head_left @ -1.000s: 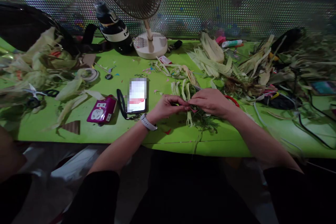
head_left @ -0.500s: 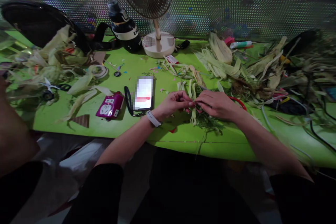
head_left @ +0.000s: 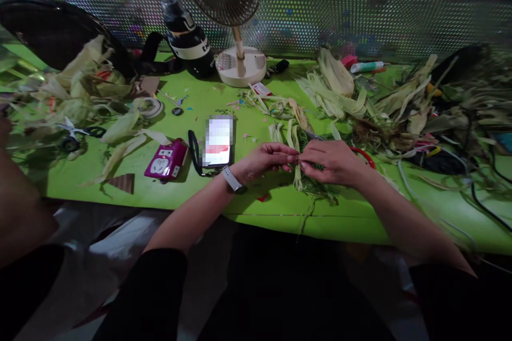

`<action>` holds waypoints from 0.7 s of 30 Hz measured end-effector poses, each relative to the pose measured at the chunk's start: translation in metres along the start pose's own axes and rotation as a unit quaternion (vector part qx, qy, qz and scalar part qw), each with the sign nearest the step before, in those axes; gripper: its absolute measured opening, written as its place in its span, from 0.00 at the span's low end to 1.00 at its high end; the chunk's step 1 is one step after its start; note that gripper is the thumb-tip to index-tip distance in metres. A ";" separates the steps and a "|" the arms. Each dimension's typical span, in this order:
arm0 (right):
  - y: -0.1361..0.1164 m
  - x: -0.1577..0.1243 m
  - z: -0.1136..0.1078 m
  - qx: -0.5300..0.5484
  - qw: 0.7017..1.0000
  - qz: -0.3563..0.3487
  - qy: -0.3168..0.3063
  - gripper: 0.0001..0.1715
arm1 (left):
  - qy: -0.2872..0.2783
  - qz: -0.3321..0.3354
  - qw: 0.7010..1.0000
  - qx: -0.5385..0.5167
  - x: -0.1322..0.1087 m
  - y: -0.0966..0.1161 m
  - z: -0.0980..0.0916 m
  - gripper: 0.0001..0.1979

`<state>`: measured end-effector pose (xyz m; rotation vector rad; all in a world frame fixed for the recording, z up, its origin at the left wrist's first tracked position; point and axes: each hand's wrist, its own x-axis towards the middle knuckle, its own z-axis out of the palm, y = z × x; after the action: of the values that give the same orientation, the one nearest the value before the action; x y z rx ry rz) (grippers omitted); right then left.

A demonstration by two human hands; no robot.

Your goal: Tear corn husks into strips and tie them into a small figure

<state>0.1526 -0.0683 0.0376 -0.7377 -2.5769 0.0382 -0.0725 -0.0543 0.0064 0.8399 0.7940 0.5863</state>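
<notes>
Left hand and right hand together over the near middle of the bright green tabletop, fingertips meeting at one spot and both pinched narrow on the bundle of pale green corn-husk strips. Bundle directly under and between the two hands: upper ends fanning out beyond the fingertips toward the far side, one lower strip hanging down past the fingers toward the near table edge, over a tuft of thin dark green stems beneath the right palm. Exact grip on any single strip too small to tell. White smartwatch band on the left wrist. Just left of the left hand, a black smartphone with a lit screen flat on the table, a black looped strap touching its left edge, then a small magenta power socket block further left. Behind the right hand, the red handle of a pair of scissors, partly hidden by the hand. Well beyond the hands, a beige desk fan on a round base and a black drinking bottle with a white band, tilted. Loose pale corn husks heaped to the far right and far left; black-handled scissors among the left heap.
</notes>
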 end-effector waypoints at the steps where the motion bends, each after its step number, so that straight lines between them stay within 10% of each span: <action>1: 0.000 0.000 0.000 0.000 1.000 -0.005 0.005 0.11 | 0.005 -0.005 1.000 0.003 0.000 0.000 0.000 0.11; 21: 0.002 0.001 0.003 -0.068 0.993 -0.093 0.018 0.11 | 0.042 -0.022 0.999 0.000 0.001 0.002 0.004 0.11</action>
<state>0.1510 -0.0660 0.0351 -0.5381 -2.6218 -0.2093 -0.0695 -0.0540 0.0096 0.7998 0.8869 0.5846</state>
